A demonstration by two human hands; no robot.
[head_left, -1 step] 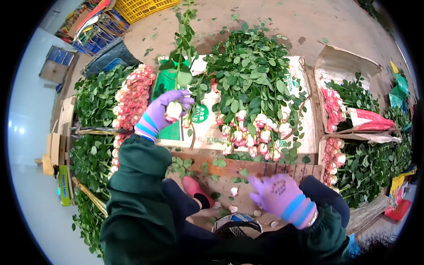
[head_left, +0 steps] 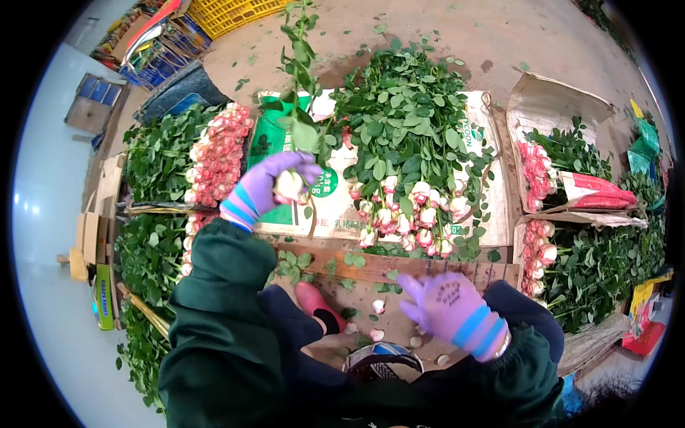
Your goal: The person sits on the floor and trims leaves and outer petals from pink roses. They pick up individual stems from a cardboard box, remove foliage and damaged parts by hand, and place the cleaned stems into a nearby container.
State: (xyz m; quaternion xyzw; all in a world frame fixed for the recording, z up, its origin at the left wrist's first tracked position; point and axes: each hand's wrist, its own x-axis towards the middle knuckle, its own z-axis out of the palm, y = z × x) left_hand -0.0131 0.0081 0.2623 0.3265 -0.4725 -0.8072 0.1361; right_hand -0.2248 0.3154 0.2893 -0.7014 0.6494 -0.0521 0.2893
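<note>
A leaf-strewn floor (head_left: 457, 25) surrounds a low bench (head_left: 457, 271) covered by a printed sack (head_left: 492, 214). On it lies a heap of roses (head_left: 407, 121). The right hand (head_left: 449, 312) — fingers loosely spread, visibly holding nothing — is by the near edge; the left hand (head_left: 265, 178), left of the heap, curls around one rose (head_left: 289, 187).
</note>
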